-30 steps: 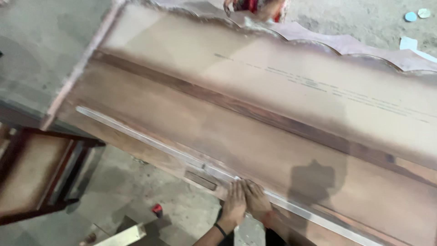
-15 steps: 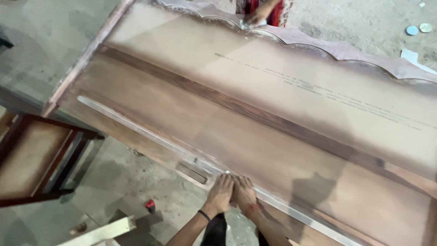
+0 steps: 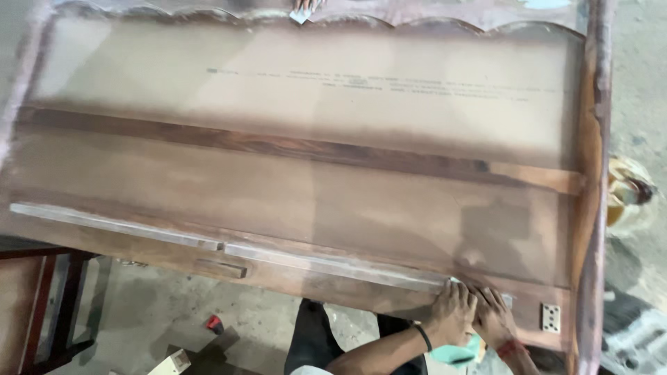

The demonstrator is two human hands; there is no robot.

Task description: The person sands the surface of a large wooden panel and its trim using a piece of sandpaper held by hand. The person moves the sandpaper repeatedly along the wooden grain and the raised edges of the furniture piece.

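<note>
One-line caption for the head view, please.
Both hands, left hand beside right hand, press on a pale strip along a wooden headboard panel.

Both hands [image 3: 472, 316] side by side on near rail [image 3: 333, 267] of wooden panel [image 3: 313, 201], right end.

Light was soft and even, not very bright. Whole picture was a bit blurry. Wood panel [image 3: 299, 173] looked pale and washed out at top. Dark shadow fell on floor [image 3: 160, 319] under panel. Right edge was smeared, fuzzy.
</note>
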